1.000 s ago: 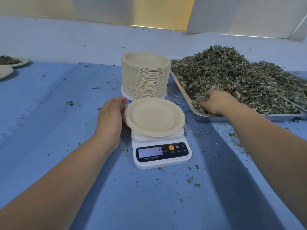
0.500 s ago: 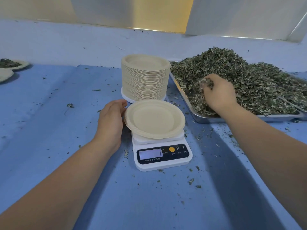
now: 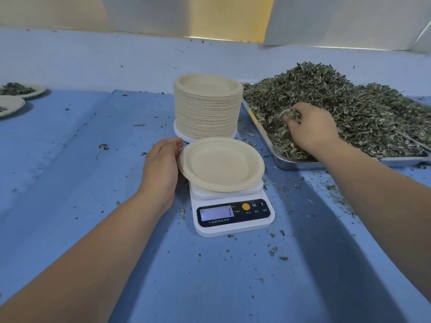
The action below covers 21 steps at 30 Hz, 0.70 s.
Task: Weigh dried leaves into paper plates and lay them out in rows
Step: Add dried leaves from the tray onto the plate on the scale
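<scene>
An empty beige paper plate (image 3: 221, 164) lies on a white digital scale (image 3: 233, 215) in the middle of the blue table. My left hand (image 3: 161, 166) rests against the plate's left rim, fingers fairly straight. A heap of dried green leaves (image 3: 338, 106) fills a metal tray (image 3: 300, 163) at the right. Over the tray's near left part, my right hand (image 3: 310, 129) is curled round a clump of leaves. A tall stack of paper plates (image 3: 207, 106) stands just behind the scale.
Two paper plates (image 3: 21, 92) with leaves lie at the far left edge of the table. Leaf crumbs are scattered over the blue cloth (image 3: 81, 159) around the scale. A pale wall runs behind the table.
My right hand dug into the leaves at the tray's front edge, closed on a clump and lifted it. The left hand stayed at the plate's rim.
</scene>
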Each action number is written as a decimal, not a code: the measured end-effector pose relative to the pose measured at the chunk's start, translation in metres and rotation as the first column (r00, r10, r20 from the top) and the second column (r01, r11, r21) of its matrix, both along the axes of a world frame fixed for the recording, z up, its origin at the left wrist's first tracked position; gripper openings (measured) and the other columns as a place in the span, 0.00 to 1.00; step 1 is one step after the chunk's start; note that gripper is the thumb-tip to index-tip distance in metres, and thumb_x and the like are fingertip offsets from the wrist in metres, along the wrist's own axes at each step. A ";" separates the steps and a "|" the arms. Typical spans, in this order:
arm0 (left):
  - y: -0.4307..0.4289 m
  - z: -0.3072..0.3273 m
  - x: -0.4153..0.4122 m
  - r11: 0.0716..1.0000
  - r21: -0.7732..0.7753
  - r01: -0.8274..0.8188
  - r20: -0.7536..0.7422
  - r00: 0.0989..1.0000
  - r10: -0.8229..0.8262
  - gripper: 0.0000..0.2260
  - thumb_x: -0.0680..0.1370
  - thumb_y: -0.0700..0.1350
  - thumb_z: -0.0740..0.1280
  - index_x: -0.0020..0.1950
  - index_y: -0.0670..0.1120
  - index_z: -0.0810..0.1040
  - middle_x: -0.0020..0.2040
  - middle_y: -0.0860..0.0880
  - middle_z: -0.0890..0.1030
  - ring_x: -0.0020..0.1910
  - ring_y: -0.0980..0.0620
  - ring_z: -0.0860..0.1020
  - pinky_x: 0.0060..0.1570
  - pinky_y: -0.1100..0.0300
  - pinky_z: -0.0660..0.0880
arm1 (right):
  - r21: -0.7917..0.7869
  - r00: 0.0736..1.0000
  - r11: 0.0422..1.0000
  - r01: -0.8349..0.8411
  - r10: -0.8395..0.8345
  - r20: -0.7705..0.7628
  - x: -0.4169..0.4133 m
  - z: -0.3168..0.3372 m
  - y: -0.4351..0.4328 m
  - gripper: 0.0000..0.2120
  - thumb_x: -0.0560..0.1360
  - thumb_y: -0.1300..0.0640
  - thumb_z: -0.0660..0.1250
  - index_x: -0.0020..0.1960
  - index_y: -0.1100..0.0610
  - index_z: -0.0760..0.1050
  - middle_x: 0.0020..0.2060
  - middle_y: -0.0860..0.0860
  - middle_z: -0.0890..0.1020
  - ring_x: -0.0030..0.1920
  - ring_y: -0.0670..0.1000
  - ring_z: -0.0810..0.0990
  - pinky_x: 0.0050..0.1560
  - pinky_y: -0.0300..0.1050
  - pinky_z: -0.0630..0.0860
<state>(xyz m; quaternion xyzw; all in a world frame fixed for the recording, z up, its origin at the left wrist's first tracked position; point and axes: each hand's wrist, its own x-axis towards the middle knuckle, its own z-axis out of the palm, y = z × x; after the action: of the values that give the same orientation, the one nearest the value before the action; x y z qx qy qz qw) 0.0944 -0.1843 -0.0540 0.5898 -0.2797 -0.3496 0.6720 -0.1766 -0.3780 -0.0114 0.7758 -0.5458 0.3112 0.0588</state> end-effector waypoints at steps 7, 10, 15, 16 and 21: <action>-0.001 -0.001 -0.001 1.000 -0.010 -0.011 -0.003 1.000 0.011 0.12 0.82 0.47 0.60 0.57 0.49 0.82 0.59 0.49 0.84 0.61 0.49 0.81 0.68 0.44 0.75 | 0.017 1.000 1.000 -0.025 0.025 0.007 0.003 0.010 0.000 0.13 0.82 0.46 0.60 0.57 0.54 0.76 0.33 0.51 0.78 0.31 0.53 0.78 0.33 0.47 0.77; -0.001 -0.001 -0.001 1.000 -0.009 -0.014 0.002 1.000 0.014 0.12 0.82 0.47 0.60 0.57 0.48 0.83 0.59 0.48 0.84 0.61 0.48 0.81 0.68 0.44 0.75 | 0.260 0.971 0.966 0.013 0.049 -0.233 0.006 0.002 0.000 0.09 0.81 0.47 0.62 0.53 0.52 0.75 0.35 0.50 0.78 0.34 0.52 0.78 0.33 0.43 0.73; -0.001 -0.001 0.000 1.000 -0.017 -0.015 0.000 1.000 0.015 0.12 0.82 0.46 0.60 0.58 0.48 0.82 0.59 0.48 0.85 0.61 0.48 0.81 0.69 0.44 0.74 | 0.215 0.966 0.975 0.055 0.003 -0.260 0.006 -0.005 -0.002 0.08 0.80 0.48 0.65 0.50 0.53 0.72 0.34 0.51 0.77 0.33 0.51 0.75 0.29 0.41 0.65; -0.002 -0.002 0.001 1.000 -0.018 -0.015 -0.002 1.000 0.015 0.12 0.82 0.46 0.60 0.58 0.48 0.83 0.58 0.49 0.85 0.61 0.49 0.81 0.69 0.44 0.74 | 0.178 0.973 0.983 0.043 0.000 -0.232 0.006 -0.003 -0.003 0.07 0.80 0.50 0.65 0.48 0.53 0.72 0.35 0.51 0.77 0.33 0.51 0.76 0.29 0.41 0.65; -0.003 -0.003 0.001 1.000 -0.022 -0.010 0.000 1.000 0.010 0.13 0.82 0.46 0.60 0.59 0.46 0.82 0.58 0.48 0.85 0.61 0.48 0.82 0.69 0.43 0.74 | 0.039 0.998 0.999 -0.020 0.022 -0.058 0.009 0.010 -0.003 0.08 0.80 0.51 0.63 0.48 0.55 0.71 0.32 0.52 0.76 0.32 0.53 0.75 0.29 0.41 0.66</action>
<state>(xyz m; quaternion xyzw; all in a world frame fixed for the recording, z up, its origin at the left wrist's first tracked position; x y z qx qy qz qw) 0.0952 -0.1878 -0.0570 0.5840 -0.2806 -0.3429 0.6802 -0.1680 -0.3808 -0.0018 0.7914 -0.5414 0.2783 0.0566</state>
